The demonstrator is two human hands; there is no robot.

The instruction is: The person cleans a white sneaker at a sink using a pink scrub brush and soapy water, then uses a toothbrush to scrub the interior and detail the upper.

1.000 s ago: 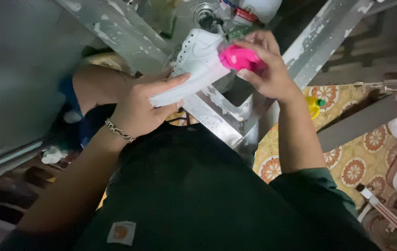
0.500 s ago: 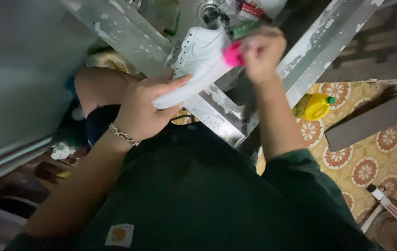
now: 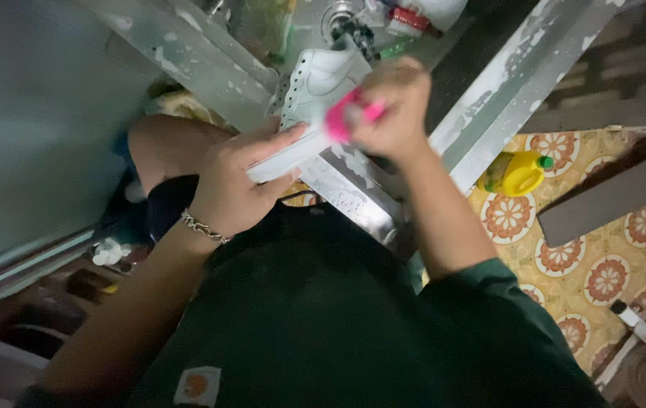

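White low-top leather sneaker (image 3: 315, 94) is held above the wet stainless-steel sink (image 3: 353, 200), tilted with its toe pointing away from the person and its sole edge towards them. The left hand (image 3: 236, 185), on the near side of the sink, is clamped on the heel end, thumb laid along the sole rim. The right hand (image 3: 391, 113) is closed round a bright pink scrubbing brush (image 3: 349, 117), which is pressed against the side of the shoe over the sink's near rim. The brush is blurred; the bristles cannot be made out.

Judgement: the scrubbing step is in hand, working on the side panel and midsole. The next move appears to call for a firm hold at the heel and short strokes along the sole line, with the shoe turned to present unscrubbed faces.

A yellow plastic bottle with a green cap (image 3: 516, 172) lies on the patterned floor tiles (image 3: 587, 264), to the right of the sink.
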